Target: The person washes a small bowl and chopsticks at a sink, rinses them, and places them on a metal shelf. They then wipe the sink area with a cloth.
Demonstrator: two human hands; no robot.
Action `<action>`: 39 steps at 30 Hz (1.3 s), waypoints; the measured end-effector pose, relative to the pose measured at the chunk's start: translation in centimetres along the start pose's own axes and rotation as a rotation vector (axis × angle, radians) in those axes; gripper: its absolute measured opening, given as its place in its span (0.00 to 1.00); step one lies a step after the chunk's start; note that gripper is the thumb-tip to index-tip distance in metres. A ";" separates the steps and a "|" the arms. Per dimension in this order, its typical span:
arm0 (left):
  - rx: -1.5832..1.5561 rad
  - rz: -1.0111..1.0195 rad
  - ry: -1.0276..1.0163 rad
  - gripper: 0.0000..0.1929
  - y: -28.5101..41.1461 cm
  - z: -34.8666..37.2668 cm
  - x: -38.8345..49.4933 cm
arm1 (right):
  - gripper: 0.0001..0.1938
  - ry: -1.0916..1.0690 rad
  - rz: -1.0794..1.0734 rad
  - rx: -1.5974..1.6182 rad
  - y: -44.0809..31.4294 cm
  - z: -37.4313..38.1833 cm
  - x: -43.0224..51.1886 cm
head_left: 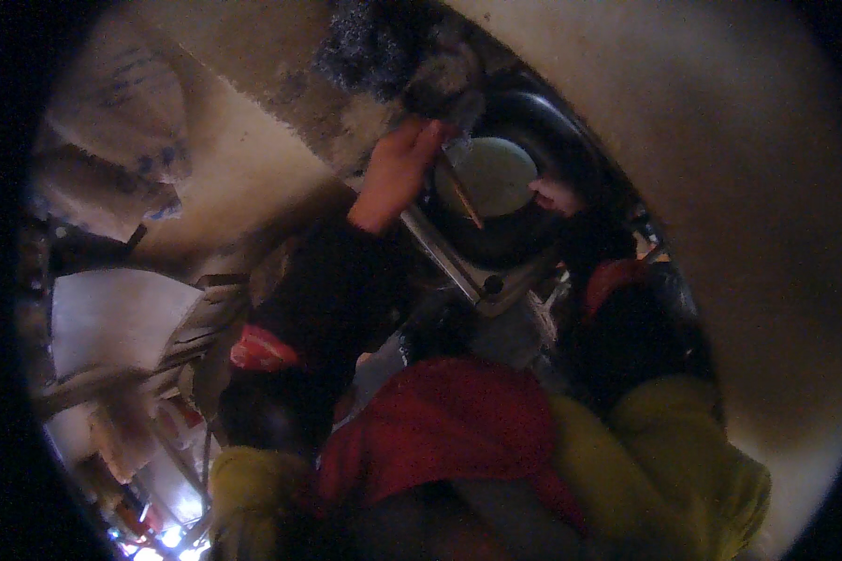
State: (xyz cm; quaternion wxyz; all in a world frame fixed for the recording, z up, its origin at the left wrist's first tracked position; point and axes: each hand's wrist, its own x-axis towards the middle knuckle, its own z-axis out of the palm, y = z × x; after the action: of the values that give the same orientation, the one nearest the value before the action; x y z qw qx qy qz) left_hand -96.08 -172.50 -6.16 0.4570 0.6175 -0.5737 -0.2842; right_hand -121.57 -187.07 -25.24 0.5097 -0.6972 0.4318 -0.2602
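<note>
The view is dim and blurred. My left hand is closed around the upper end of a thin brown stick, which looks wooden. The stick slants down across a pale round disc or dish surface; I cannot tell whether it touches. Around this pale round lies a glossy dark pan or ring. At the right side of the pale round, my right hand has its fingertips at the rim and seems to pinch it. Below is a metal frame corner with a black knob, perhaps a stove.
A dark, shaggy clump sits beyond my left hand. Tan sacking bearing marks lies at far left, above a whitish sheet. A brown wall rises on the right. Red cloth covers my lap.
</note>
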 end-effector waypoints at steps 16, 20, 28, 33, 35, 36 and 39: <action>-0.397 -0.157 -0.016 0.13 1.1 -0.7 -5.6 | 0.13 0.391 -0.332 -0.571 -6.0 1.9 6.1; -0.404 -0.198 -0.039 0.13 0.3 -0.2 -6.4 | 0.09 0.368 -0.844 -0.974 -13.4 3.2 5.8; -0.411 -0.229 -0.020 0.14 -0.1 -1.9 -8.2 | 0.15 0.538 -0.776 -0.700 -10.8 3.2 4.2; -0.495 -0.306 0.046 0.15 -0.6 -3.5 -9.0 | 0.17 0.432 -0.238 -0.687 -6.2 3.5 0.0; -0.474 -0.332 0.060 0.15 -0.7 -3.9 -9.2 | 0.18 0.284 -0.228 -0.955 -4.7 5.4 -0.5; -0.446 -0.342 0.064 0.15 -0.6 -4.1 -9.3 | 0.17 0.216 -0.141 -0.954 -4.0 6.9 -0.2; -0.478 -0.352 0.075 0.15 -0.5 -4.9 -9.4 | 0.15 0.213 -0.214 -0.034 -2.6 12.1 3.1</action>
State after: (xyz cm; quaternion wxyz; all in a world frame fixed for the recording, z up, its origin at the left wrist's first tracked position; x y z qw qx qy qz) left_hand -93.22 -162.27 -6.16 0.5541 0.5924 -0.3574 -0.4630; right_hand -109.47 -183.58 -27.26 0.4185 -0.7163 0.4109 -0.3780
